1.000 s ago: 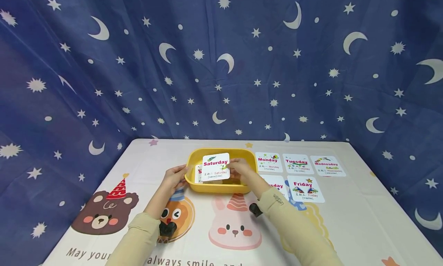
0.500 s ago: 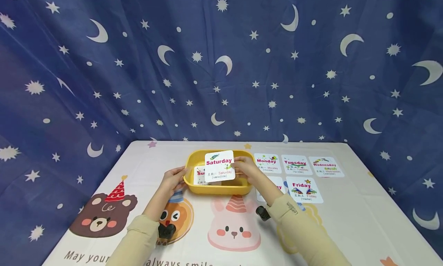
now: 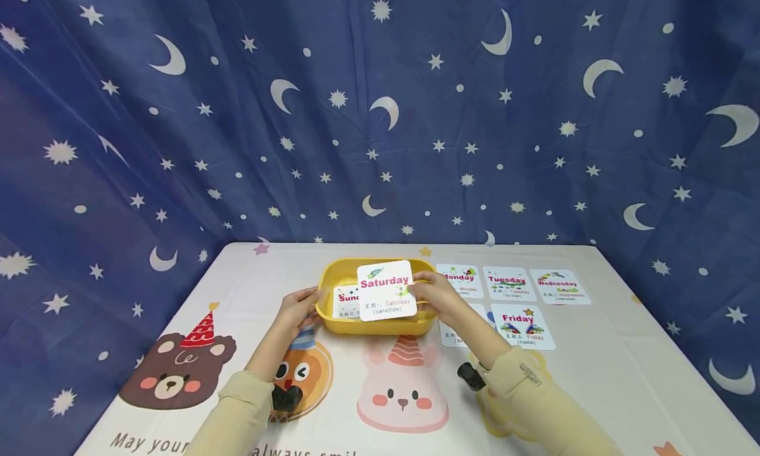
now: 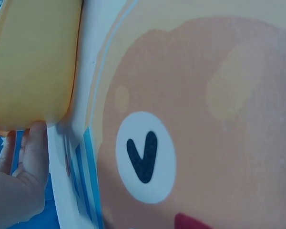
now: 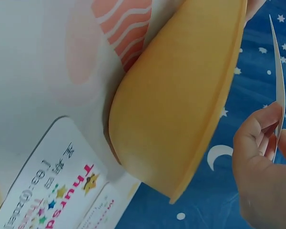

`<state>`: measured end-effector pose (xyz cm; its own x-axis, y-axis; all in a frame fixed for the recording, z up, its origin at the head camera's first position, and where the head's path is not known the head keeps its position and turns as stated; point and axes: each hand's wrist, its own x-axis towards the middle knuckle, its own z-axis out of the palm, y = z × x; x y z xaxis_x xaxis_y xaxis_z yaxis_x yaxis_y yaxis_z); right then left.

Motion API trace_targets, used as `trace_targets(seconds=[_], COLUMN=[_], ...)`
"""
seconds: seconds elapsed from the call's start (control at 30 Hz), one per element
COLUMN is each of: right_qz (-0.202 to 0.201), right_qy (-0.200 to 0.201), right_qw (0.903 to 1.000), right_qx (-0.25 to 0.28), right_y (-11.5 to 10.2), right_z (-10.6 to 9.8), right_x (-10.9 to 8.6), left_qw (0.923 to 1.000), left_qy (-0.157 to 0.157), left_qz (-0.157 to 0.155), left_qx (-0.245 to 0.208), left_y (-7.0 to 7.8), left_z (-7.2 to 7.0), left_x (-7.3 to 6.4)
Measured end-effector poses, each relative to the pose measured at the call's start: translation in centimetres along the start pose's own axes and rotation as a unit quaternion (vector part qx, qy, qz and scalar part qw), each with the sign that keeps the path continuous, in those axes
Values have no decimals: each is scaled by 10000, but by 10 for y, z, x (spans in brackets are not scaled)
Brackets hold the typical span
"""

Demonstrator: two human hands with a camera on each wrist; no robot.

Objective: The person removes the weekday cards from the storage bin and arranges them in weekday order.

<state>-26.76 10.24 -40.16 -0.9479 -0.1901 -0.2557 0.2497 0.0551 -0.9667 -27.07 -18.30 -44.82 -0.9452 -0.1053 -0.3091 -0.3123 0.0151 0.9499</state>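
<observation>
Between thumb and fingers, my right hand pinches the right edge of a white "Saturday" card, held up above the yellow plastic basket. The right wrist view shows this card nearly edge-on. My left hand holds the basket's left end; in the left wrist view its fingers lie against the outer wall, and the thumb is mostly out of view. A "Sunday" card lies inside the basket, partly covered by the Saturday card.
Right of the basket lie the Monday, Tuesday and Wednesday cards in a back row. In front are the Friday card and the Thursday card, which my right arm partly covers. A starry blue curtain hangs behind the table.
My right hand has moved right with the Saturday card, uncovering more of the Sunday card. The left hand stays at the basket's left end.
</observation>
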Motion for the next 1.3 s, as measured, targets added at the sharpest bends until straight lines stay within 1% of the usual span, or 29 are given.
trace_targets(seconds=[0.1,0.23,0.43,0.67,0.8,0.97,1.1,1.3], right_qz=[-10,14,-61,-141,-158,-126,-136,-218], right_qy=[-125,-194,-360,-425,-414,-376,-360,-437], right_qw=[9999,9995,9985,9977,9970,9960,9951,9958], right_qx=[-98,-241,-405,-508,-641,-798,-916,-771], right_y=[0,0,1,3,6,11,18,27], right_z=[-5,-12,-29,-45,-55,-72,-90,-115], right_x=[-9,-22,-33,-45,-53,-63,-70,-80], left_qw=[10000,10000,10000,9999,9999,10000,10000,9999], left_qy=[29,39,11,9,-10,52,13,44], left_qz=[-10,0,-16,163,140,64,71,98], left_qx=[36,15,47,47,4,-30,-22,89], left_y=[0,-2,-1,-2,-3,-4,-4,-1], left_z=[1,0,-1,-2,-1,0,1,2], left_x=[0,2,4,3,2,2,2,1])
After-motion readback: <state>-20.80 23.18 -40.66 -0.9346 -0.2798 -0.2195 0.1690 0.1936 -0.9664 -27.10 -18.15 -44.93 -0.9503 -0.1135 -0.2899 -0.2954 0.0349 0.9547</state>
